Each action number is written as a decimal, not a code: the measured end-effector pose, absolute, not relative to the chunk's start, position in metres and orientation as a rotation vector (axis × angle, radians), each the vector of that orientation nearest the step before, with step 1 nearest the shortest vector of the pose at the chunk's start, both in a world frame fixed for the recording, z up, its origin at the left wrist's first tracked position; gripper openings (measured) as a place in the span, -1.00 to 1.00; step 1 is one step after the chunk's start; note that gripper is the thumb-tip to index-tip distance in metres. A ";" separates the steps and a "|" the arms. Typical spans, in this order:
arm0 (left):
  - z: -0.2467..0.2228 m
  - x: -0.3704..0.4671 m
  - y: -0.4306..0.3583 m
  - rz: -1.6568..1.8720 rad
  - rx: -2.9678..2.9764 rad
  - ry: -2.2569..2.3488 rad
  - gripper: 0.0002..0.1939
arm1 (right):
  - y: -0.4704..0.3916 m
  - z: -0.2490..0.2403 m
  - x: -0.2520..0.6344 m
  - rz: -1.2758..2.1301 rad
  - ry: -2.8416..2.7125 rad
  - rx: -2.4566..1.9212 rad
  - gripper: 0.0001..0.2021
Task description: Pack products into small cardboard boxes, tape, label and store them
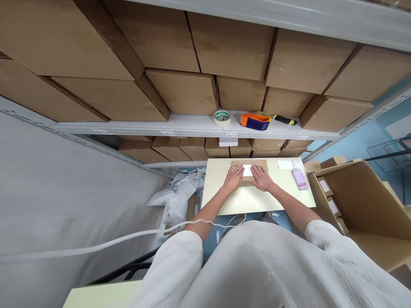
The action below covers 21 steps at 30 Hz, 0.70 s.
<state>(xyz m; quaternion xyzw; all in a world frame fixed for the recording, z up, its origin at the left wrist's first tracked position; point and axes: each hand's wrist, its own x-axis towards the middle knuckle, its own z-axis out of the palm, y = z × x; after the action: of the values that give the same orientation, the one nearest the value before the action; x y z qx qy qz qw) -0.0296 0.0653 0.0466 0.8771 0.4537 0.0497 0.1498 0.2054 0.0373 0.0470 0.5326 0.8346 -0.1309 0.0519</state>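
Observation:
A small cardboard box [248, 183] lies on the pale yellow table [218, 201], with a white label [247, 170] on its top. My left hand [234, 177] rests flat on the left part of the box, fingers stretched out beside the label. On the right part, my right hand [261, 177] lies with its fingers extended, their tips at the label's right edge. Neither hand grips anything. Farther right on the table are white label sheets [285, 164] and a blurred pink item [300, 179].
Above the table, a grey shelf [192, 122] carries large cardboard boxes [237, 47], a tape roll [221, 117], an orange and blue tape dispenser [255, 121] and a utility knife [284, 119]. A big open carton [375, 201] stands right. Plastic bags [180, 192] lie left. A white cable [128, 236] crosses in front.

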 end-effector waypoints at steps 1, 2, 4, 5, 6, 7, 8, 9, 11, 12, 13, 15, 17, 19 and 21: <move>0.046 -0.030 0.063 0.124 2.510 1.330 -0.38 | 0.035 0.046 0.206 -0.393 2.516 1.627 -0.12; 0.045 -0.030 0.062 0.103 2.494 1.357 -0.37 | 0.034 0.046 0.206 -0.390 2.488 1.648 -0.10; 0.045 -0.029 0.059 0.061 2.456 1.401 -0.34 | 0.032 0.049 0.207 -0.390 2.408 1.724 -0.07; 0.046 -0.029 0.059 0.043 2.437 1.418 -0.33 | 0.033 0.051 0.207 -0.397 2.364 1.771 -0.05; 0.047 -0.029 0.061 0.025 2.418 1.430 -0.31 | 0.034 0.054 0.208 -0.414 2.320 1.813 -0.03; 0.048 -0.028 0.063 0.006 2.401 1.433 -0.30 | 0.038 0.058 0.210 -0.441 2.283 1.844 0.00; 0.050 -0.028 0.068 -0.017 2.390 1.421 -0.27 | 0.042 0.062 0.212 -0.480 2.256 1.855 0.04; 0.052 -0.028 0.074 -0.047 2.383 1.396 -0.23 | 0.048 0.067 0.214 -0.527 2.238 1.846 0.08; 0.058 -0.026 0.089 -0.130 2.384 1.298 -0.05 | 0.063 0.075 0.218 -0.628 2.211 1.775 0.21; 0.060 -0.025 0.097 -0.184 2.382 1.252 0.10 | 0.070 0.079 0.219 -0.669 2.193 1.744 0.28; 0.063 -0.023 0.105 -0.236 2.376 1.227 0.24 | 0.077 0.082 0.220 -0.709 2.171 1.723 0.34; 0.065 -0.017 0.118 -0.352 2.331 1.227 0.44 | 0.086 0.086 0.222 -0.775 2.130 1.703 0.40; 0.065 -0.011 0.123 -0.425 2.295 1.236 0.51 | 0.088 0.087 0.221 -0.796 2.112 1.703 0.43; 0.064 -0.006 0.120 -0.460 2.299 1.241 0.53 | 0.084 0.086 0.221 -0.781 2.111 1.705 0.46; 0.064 -0.003 0.113 -0.474 2.322 1.250 0.53 | 0.077 0.085 0.221 -0.768 2.118 1.697 0.49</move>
<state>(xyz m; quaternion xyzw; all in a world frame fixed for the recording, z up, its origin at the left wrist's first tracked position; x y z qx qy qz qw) -0.0026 0.1130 0.0643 0.8435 0.4541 -0.1721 0.2293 0.2206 0.0772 0.0853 0.5938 0.7413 -0.2689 0.1597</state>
